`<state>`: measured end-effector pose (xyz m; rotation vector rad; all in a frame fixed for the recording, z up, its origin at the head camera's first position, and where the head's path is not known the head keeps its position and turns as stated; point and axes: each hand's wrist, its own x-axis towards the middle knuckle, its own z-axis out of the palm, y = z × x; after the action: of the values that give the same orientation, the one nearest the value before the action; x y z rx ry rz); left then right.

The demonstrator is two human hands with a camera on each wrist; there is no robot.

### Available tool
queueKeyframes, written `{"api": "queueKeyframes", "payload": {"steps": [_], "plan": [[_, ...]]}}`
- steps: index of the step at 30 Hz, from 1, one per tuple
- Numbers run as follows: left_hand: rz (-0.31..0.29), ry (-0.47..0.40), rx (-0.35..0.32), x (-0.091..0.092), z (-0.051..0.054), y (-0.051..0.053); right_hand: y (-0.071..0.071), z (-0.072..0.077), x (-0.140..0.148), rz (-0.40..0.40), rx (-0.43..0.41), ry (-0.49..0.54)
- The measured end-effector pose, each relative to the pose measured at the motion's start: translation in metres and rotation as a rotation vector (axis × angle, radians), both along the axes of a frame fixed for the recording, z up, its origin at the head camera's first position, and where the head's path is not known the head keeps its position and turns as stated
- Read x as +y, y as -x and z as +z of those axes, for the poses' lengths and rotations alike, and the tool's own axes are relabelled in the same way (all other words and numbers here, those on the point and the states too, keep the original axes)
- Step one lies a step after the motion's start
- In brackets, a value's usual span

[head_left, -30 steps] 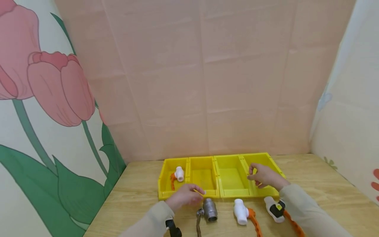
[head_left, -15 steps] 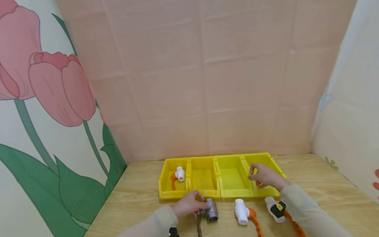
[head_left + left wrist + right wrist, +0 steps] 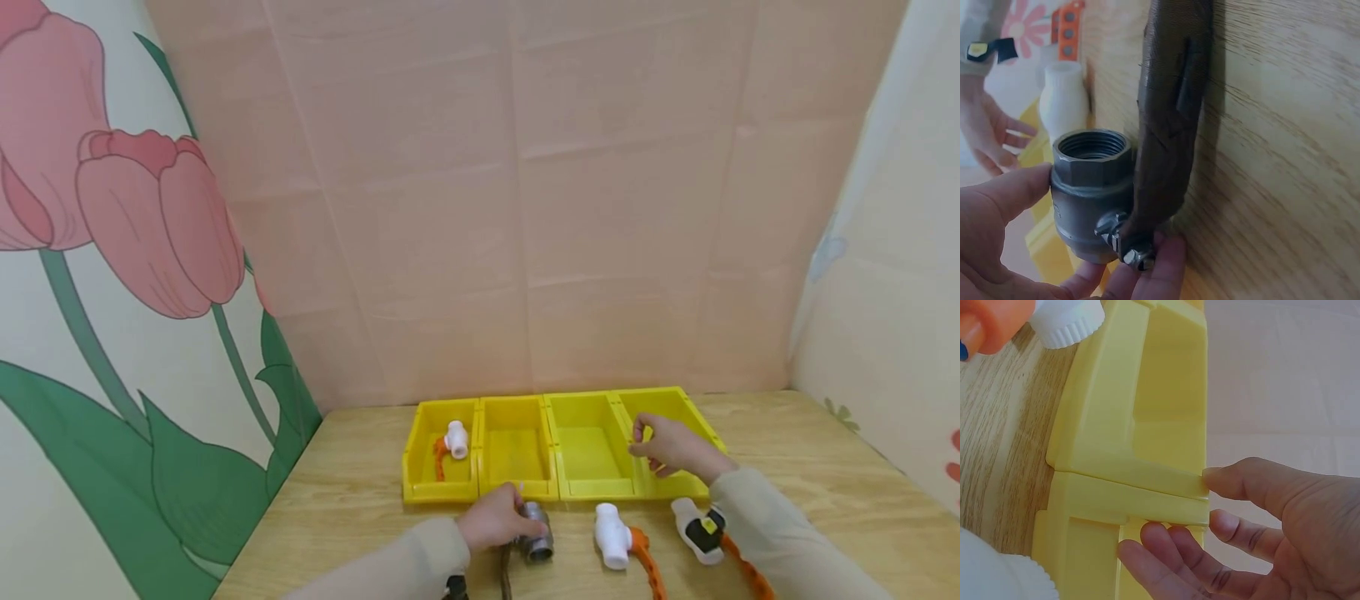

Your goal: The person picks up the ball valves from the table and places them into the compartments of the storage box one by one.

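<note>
My left hand [image 3: 497, 518] grips the grey metal valve [image 3: 537, 533] on the table; in the left wrist view the thumb lies on the valve body [image 3: 1092, 187] and the fingers are round its far end and bolt, beside the brown wrapped handle [image 3: 1169, 119]. My right hand [image 3: 677, 447] is over the right part of the yellow bins [image 3: 596, 490]. In the right wrist view its thumb and loosely bent fingers [image 3: 1166, 550] are at the divider between two bins, holding no loose item; whether they press on the divider I cannot tell.
A white valve with orange handle [image 3: 453, 440] lies in the leftmost bin. On the table, right of the metal valve, are a white valve [image 3: 612, 537] with an orange handle and another pale valve [image 3: 693, 530], partly behind the right wrist's black strap. A pink sheet [image 3: 517, 208] hangs behind.
My left hand has come down from the front of the bins onto the metal valve and taken hold of it. My right hand has stayed in place.
</note>
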<state>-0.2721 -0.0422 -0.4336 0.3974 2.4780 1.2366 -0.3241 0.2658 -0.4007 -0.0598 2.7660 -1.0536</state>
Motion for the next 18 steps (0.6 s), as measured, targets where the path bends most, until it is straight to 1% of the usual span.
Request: {"api": "queueKeyframes", "payload": {"steps": [4, 9, 16, 18], "plan": [[0.009, 0.042, 0.006, 0.005, 0.002, 0.0, -0.001, 0.001, -0.001, -0.006, -0.004, -0.012], [0.007, 0.081, 0.017, 0.01, 0.001, 0.0, -0.002, 0.003, -0.002, 0.002, 0.001, -0.013], [0.007, 0.058, 0.038, 0.013, 0.001, -0.003, -0.001, 0.003, -0.001, 0.008, 0.004, -0.004], [0.008, 0.064, 0.048, 0.014, 0.0, -0.003, -0.001, 0.002, 0.0, 0.006, 0.001, -0.002]]}}
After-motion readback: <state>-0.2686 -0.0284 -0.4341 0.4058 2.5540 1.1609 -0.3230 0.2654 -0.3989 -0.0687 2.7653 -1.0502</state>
